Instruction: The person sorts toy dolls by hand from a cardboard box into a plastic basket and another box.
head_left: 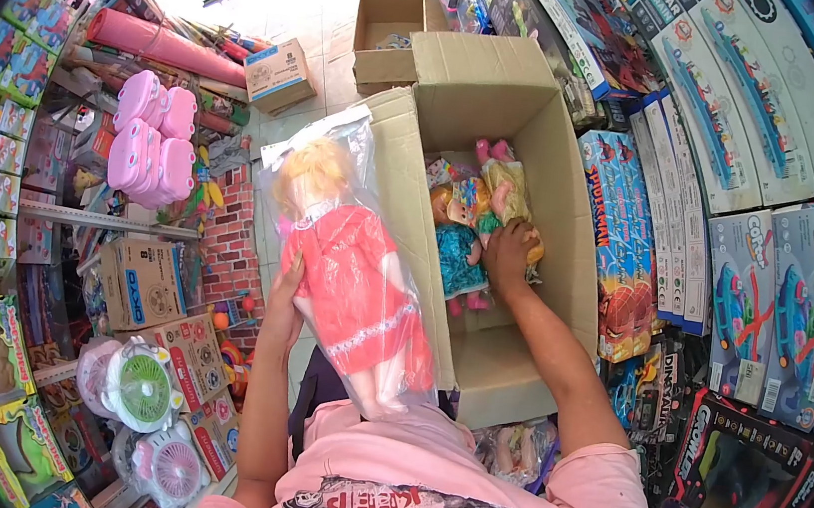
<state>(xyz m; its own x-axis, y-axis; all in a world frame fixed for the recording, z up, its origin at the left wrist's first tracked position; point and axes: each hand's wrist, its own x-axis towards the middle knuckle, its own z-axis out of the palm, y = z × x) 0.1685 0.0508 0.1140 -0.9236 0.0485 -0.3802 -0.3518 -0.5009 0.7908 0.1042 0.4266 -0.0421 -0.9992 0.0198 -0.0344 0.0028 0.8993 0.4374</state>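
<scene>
A large doll in a red dress with blond hair, wrapped in a clear plastic bag, leans against my body and the box's left flap. My left hand grips its side, the thumb up along the plastic. Inside the open cardboard box, my right hand is closed around a smaller doll in yellow, lying with its pink feet toward the far wall. Beside it lies another doll in a teal dress with orange hair. The right fingertips are partly hidden.
A second open carton stands behind the box. Toy boxes are stacked close on the right. On the left, shelves hold pink cases, small fans and a brown carton. Bagged toys sit near my lap.
</scene>
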